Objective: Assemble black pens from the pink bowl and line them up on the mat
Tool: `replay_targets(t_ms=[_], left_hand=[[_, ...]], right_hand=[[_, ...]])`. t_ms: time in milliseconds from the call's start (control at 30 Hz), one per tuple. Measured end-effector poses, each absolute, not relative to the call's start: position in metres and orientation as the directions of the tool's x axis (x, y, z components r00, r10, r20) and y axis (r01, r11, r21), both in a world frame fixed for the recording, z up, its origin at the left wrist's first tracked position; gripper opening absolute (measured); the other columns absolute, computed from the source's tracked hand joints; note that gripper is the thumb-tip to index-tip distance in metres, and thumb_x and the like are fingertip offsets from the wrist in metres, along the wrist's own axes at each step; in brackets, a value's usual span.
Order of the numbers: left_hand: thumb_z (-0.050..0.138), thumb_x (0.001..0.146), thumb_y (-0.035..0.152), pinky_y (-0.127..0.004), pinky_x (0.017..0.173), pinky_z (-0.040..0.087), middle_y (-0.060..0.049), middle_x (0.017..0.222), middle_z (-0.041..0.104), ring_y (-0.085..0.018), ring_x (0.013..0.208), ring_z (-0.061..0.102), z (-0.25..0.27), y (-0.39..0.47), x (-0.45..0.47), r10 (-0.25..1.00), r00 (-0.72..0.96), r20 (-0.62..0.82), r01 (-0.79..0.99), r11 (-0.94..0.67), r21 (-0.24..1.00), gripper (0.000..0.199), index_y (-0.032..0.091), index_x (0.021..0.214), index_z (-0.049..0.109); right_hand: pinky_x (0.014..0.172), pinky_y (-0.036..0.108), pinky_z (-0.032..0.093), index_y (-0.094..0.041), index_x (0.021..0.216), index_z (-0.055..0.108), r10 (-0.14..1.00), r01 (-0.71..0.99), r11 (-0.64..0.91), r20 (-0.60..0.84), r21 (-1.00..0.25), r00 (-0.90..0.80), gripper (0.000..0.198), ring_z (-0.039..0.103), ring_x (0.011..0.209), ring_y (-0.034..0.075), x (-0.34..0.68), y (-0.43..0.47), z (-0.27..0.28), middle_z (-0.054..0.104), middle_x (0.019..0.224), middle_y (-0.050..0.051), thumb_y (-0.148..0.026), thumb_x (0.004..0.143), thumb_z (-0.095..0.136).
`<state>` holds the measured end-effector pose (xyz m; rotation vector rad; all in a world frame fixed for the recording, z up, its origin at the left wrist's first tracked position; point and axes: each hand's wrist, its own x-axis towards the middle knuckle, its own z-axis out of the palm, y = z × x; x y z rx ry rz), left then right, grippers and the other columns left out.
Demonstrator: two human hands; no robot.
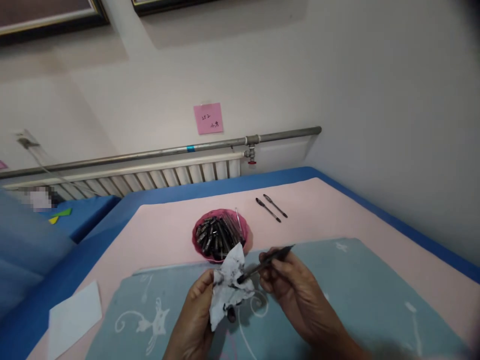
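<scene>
My left hand (197, 312) is closed on a crumpled white tissue (227, 292) with black ink stains. In my right hand (294, 287) I grip a dark pen (264, 264), its lower end pointing left and touching the tissue. A small dark rounded piece (231, 314) shows below the tissue, near my left fingers; I cannot tell what it is. Just beyond my hands stands a pink basket (245, 230) full of dark pens and pen parts (217, 235).
Two pens (268, 209) lie side by side behind the basket, to the right. A grey-blue cloth (157, 290) covers the near part of the pink table surface (165, 225). White paper (75, 320) rests at the left. A radiator (180, 175) and pipe (157, 152) run along the wall.
</scene>
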<state>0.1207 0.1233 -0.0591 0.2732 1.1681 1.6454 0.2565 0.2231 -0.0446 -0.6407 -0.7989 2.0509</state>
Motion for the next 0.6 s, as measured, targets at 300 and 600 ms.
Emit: replay_targets(t_ms=[300, 600], left_hand=[[0.071, 0.066, 0.046, -0.026, 0.046, 0.050, -0.011, 0.080, 0.069, -0.021, 0.067, 0.062, -0.058, 0.123, 0.125, 0.863, -0.349, -0.367, -0.682, 0.035, 0.731, 0.037, 0.014, 0.086, 0.071], [0.078, 0.061, 0.026, -0.023, 0.059, 0.051, -0.005, 0.080, 0.069, -0.013, 0.066, 0.060, -0.060, 0.125, 0.127, 0.804, -0.424, -0.417, -0.687, 0.015, 0.727, 0.026, 0.015, 0.084, 0.072]], right_hand=[[0.051, 0.025, 0.043, -0.022, 0.079, 0.060, 0.883, -0.482, -0.314, -0.065, -0.818, -0.464, 0.019, 0.056, 0.059, 0.014, 0.249, 0.218, -0.062, 0.063, 0.078, 0.001, -0.028, 0.064, 0.070], [0.053, 0.027, 0.044, -0.021, 0.077, 0.063, 0.913, -0.534, -0.318, -0.101, -0.783, -0.396, 0.022, 0.058, 0.062, 0.016, 0.244, 0.221, -0.068, 0.066, 0.078, 0.001, -0.028, 0.061, 0.076]])
